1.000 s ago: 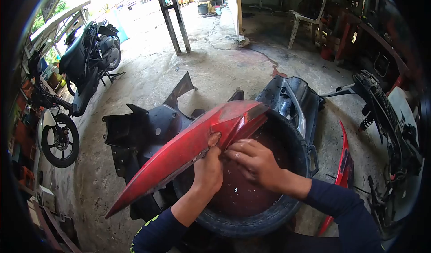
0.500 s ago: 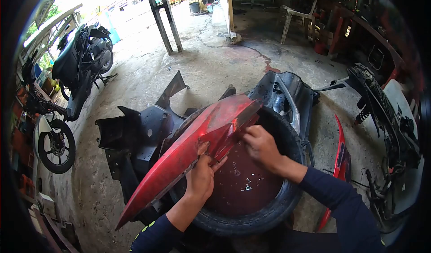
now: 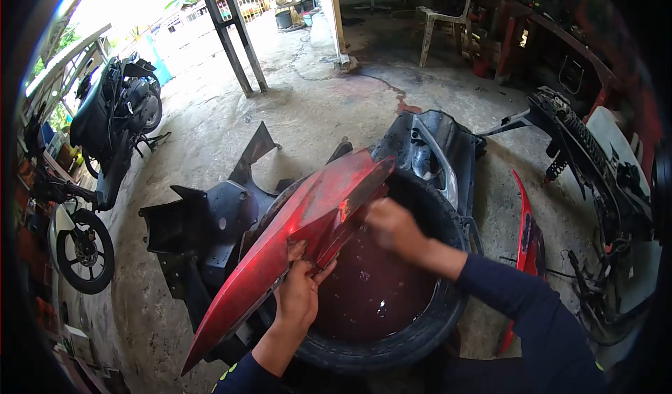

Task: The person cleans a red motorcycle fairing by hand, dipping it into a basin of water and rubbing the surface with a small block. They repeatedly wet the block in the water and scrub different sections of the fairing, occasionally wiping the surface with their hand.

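A long red fairing panel (image 3: pixel 269 254) lies slantwise over a round black tub (image 3: pixel 420 345) holding reddish-brown liquid (image 3: pixel 371 289). My left hand (image 3: pixel 299 289) grips the panel's lower edge, thumb on its face and fingers underneath. Beside the panel's upper right end, over the liquid, my right hand (image 3: pixel 395 227) is curled and blurred by motion; whatever its fingers hold is hidden. Scuffs and a dark, worn strip mark the panel near that hand.
Black plastic panels (image 3: pixel 224 215) lie left of the tub, a dark grey panel (image 3: pixel 448 142) behind it. On the right are a second red panel (image 3: pixel 525 236) and a motorcycle frame (image 3: pixel 581 163). A motorcycle (image 3: pixel 105 135) stands left, a chair (image 3: pixel 448 23) at the back.
The view has shifted slightly, moving most of the scene left in the frame. My right hand is now more blurred beside the panel; my left hand keeps its grip.
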{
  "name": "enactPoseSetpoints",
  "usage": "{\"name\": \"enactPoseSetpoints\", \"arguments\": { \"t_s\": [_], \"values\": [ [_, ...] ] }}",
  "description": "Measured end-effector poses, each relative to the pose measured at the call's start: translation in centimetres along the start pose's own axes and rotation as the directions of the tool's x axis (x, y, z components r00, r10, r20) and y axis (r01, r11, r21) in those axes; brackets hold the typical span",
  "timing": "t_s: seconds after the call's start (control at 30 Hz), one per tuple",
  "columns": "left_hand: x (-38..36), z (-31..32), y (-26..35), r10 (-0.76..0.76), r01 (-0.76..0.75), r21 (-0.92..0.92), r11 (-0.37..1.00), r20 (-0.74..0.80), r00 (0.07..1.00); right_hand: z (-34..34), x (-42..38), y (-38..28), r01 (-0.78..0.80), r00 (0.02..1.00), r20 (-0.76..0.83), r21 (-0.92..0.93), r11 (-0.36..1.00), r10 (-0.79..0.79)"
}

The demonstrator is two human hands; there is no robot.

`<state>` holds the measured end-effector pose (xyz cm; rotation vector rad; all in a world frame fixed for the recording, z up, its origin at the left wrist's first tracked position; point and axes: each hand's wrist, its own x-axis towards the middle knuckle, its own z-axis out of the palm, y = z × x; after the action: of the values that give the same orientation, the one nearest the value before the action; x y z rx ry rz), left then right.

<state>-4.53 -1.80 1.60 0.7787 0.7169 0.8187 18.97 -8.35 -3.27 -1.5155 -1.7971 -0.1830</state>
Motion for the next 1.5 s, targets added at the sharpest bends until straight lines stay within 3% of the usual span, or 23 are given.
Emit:
{"name": "enactPoseSetpoints", "arguments": {
  "t_s": [0.07,0.13,0.17,0.2,0.27,0.33,0.47,0.6,0.67,0.73,0.87,0.93,0.97,1.1,1.13,1.2,1.23,1.27,1.33,1.4,1.47,1.5],
  "values": [
    [0.2,-0.5,-0.2,0.01,-0.01,-0.013,1.0,-0.005,1.0,0.3,-0.4,5.8,-0.121,0.991,-0.067,-0.047,0.991,0.118],
    [0.5,-0.7,-0.2,0.023,-0.023,-0.039,0.999,-0.01,1.0,0.6,-0.2,5.1,-0.122,0.991,-0.064,-0.022,0.992,0.12],
    [0.7,-0.9,0.1,0.007,-0.008,-0.028,1.0,-0.023,1.0,1.2,-0.7,3.8,-0.026,0.999,-0.034,-0.004,1.0,0.025],
    [0.8,-0.9,0.1,-0.012,0.011,-0.021,1.0,-0.038,0.999,0.2,0.0,1.5,0.0,1.0,0.005,0.106,0.994,0.0],
    [0.4,-0.7,0.0,-0.012,0.011,-0.026,1.0,-0.046,0.999,0.4,-0.7,5.2,-0.085,0.996,-0.02,0.0,0.996,0.085],
    [0.4,-0.7,0.3,0.002,-0.003,-0.02,1.0,-0.046,0.999,-0.2,0.1,7.1,-0.2,0.979,-0.035,0.01,0.98,0.201],
    [0.8,-0.3,1.1,-0.009,0.007,-0.033,0.999,-0.039,0.999,1.1,-0.1,3.5,-0.039,0.992,-0.12,-0.017,0.999,0.037],
    [0.5,0.6,1.6,0.003,-0.004,-0.013,1.0,-0.064,0.998,0.4,0.3,6.9,-0.241,0.962,-0.132,-0.005,0.971,0.238],
    [1.1,0.4,1.9,0.003,-0.004,-0.015,1.0,-0.078,0.997,1.7,-0.5,4.9,-0.187,0.969,-0.177,-0.059,0.981,0.174],
    [1.5,0.1,1.6,-0.013,0.01,-0.036,0.999,-0.095,0.995,0.3,0.3,0.6,-0.084,0.992,-0.085,0.075,0.994,0.09],
    [1.4,-0.4,1.8,-0.012,0.01,-0.027,1.0,-0.079,0.997,0.9,-0.4,6.0,-0.307,0.949,-0.084,-0.045,0.951,0.303],
    [1.6,-0.3,1.6,-0.026,0.024,-0.02,1.0,-0.093,0.995,1.3,-0.3,2.8,-0.078,0.976,-0.211,-0.067,0.995,0.063],
    [1.6,-0.6,1.5,-0.028,0.026,-0.029,0.999,-0.09,0.996,0.7,0.0,0.2,-0.077,0.982,-0.166,0.068,0.995,0.088],
    [1.2,0.0,1.6,-0.028,0.023,-0.046,0.999,-0.109,0.994,0.8,-0.4,7.7,-0.25,0.968,-0.044,-0.041,0.967,0.249],
    [1.2,0.3,1.6,-0.025,0.02,-0.045,0.999,-0.108,0.994,0.6,-0.2,6.0,-0.249,0.968,-0.047,-0.042,0.968,0.247],
    [1.7,0.1,1.7,-0.019,0.015,-0.044,0.999,-0.11,0.994,0.3,0.0,1.4,-0.085,0.993,-0.074,0.054,0.995,0.089],
    [1.8,0.0,1.7,-0.022,0.018,-0.038,0.999,-0.116,0.993,-0.6,0.5,0.6,-0.056,0.996,-0.057,0.115,0.992,0.063],
    [1.4,0.0,1.7,-0.029,0.025,-0.038,0.999,-0.12,0.992,0.1,0.0,3.5,-0.063,0.996,-0.064,0.026,0.998,0.064],
    [1.2,0.4,2.0,-0.018,0.015,-0.022,1.0,-0.112,0.994,0.2,0.0,7.4,-0.271,0.957,-0.083,0.071,0.96,0.277],
    [1.7,-0.1,1.8,-0.015,0.013,-0.023,1.0,-0.113,0.993,0.8,-0.4,6.3,-0.161,0.978,-0.136,-0.028,0.987,0.156],
    [2.0,-0.3,1.7,-0.014,0.009,-0.04,0.999,-0.12,0.993,-0.1,0.3,1.8,-0.028,0.996,-0.077,0.121,0.992,0.037],
    [1.8,-0.4,1.6,-0.014,0.01,-0.037,0.999,-0.112,0.994,-0.4,0.3,2.6,-0.063,0.996,-0.052,0.068,0.996,0.066]
  ]
}}
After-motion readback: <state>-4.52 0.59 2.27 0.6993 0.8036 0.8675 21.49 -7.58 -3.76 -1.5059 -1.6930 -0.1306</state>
